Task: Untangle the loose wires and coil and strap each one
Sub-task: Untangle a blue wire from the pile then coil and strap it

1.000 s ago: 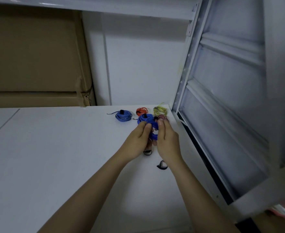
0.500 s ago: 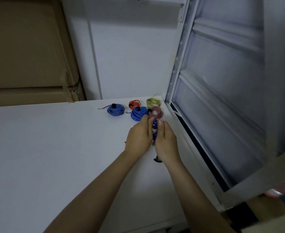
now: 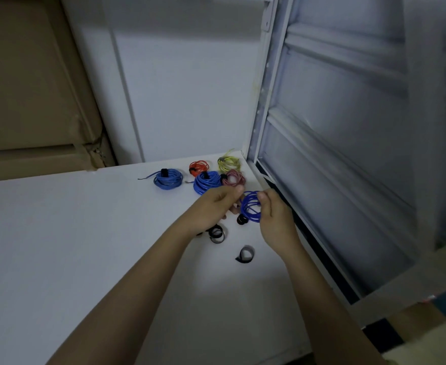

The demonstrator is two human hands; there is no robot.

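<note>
Nearest on the white surface (image 3: 58, 246) lies a loose black strap (image 3: 245, 254), curled into a loop at about 6 o'clock from the hands. Just beyond it, at 7 o'clock from the hands, a second black strap loop (image 3: 216, 233) sits partly under the left wrist.

Above these, the right hand (image 3: 275, 217) holds a dark blue wire coil (image 3: 250, 206) upright, its grip curled round the coil's right side with the thumb pressed on the top strands. A small black strap roll (image 3: 241, 219) shows at the coil's lower left edge; whether it is fastened to the coil cannot be told. The left hand (image 3: 214, 206) is just beside the coil at its 9 o'clock, fingers curled inward and fingertips close to the strands; whether that grip pinches anything cannot be told.

Farther off lie five strapped coils: a blue coil (image 3: 206, 182) at 12 o'clock from the left hand, a pink coil (image 3: 233, 177) touching its right, a lighter blue coil (image 3: 168, 179) well to the left, then an orange coil (image 3: 198, 166) and a yellow-green coil (image 3: 228, 163) near the surface's far edge.
</note>
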